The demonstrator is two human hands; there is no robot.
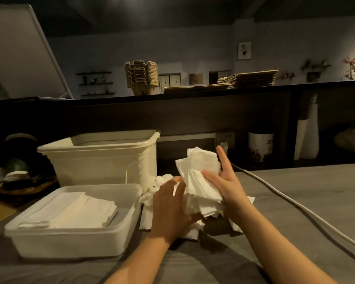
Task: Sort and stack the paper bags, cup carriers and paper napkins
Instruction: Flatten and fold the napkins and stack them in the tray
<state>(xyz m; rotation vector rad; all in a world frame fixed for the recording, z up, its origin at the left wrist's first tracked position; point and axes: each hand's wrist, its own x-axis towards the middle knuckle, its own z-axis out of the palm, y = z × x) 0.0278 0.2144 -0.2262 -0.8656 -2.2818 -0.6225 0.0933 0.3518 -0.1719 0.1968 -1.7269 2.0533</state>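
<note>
A bundle of paper napkins is held up between both hands just above the grey bench. The right hand pinches it, thumb across the front and fingers spread straight up behind. The left hand is blurred; its fingers lie close together and fairly straight against the bundle's left edge. The sheets are soft, white, creased and unevenly squared, their corners fanning out at top and bottom. Directly under the fingers a heap of loose napkins lies crumpled on the bench, partly hidden by both wrists. Left of the fingers stands a shallow tray of cloudy plastic with rounded corners, holding a flat, tidy napkin stack. Behind the tray and close to the left fingertips rises a deep cream plastic bin with a rolled rim and ribbed corner, crowding the heap on that side. Right of the fingers a thick white cable runs slantwise across the bench. Beyond the fingertips, a wall socket and a white pot sit against the dark back panel. High above, on a ledge, are nested moulded-pulp cup carriers with wavy rims and flat brown paper bags in layered piles. Far left sits a woven basket.
</note>
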